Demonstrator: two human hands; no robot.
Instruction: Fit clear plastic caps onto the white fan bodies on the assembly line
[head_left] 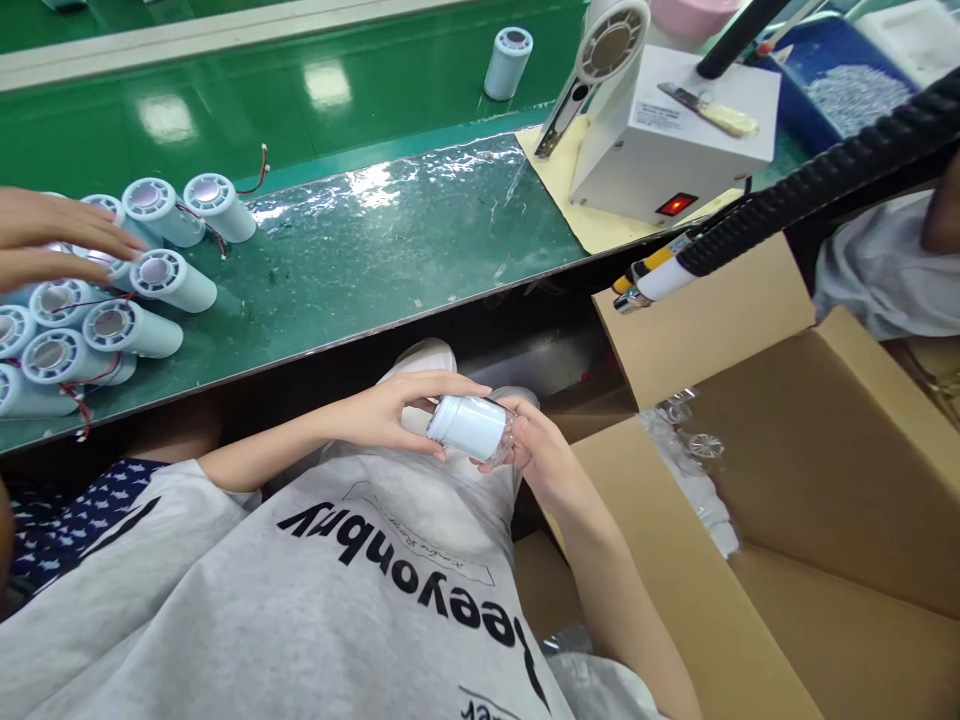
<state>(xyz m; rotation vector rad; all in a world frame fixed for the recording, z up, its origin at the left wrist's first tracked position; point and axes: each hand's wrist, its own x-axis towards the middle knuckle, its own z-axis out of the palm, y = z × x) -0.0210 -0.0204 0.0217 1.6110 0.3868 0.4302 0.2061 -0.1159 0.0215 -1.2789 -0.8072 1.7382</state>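
Observation:
Above my lap, a light-blue cylindrical housing point(471, 427) lies tilted on its side between my two hands. My left hand point(401, 410) is closed around its left end, thumb below and fingers along the top. At the other end a clear plastic cap point(509, 438) sits against or over the housing; how far it goes on is hidden by fingers. My right hand point(541, 450) grips that clear cap with thumb and fingers.
On the bench point(390, 260) at left, several light-blue cylinders point(174, 280) with thin wires stand near another person's hand point(60, 235). One cylinder point(508, 65) stands farther back. A white machine point(675, 130), a hanging screwdriver point(660, 280) and an open cardboard box point(840, 470) are at right.

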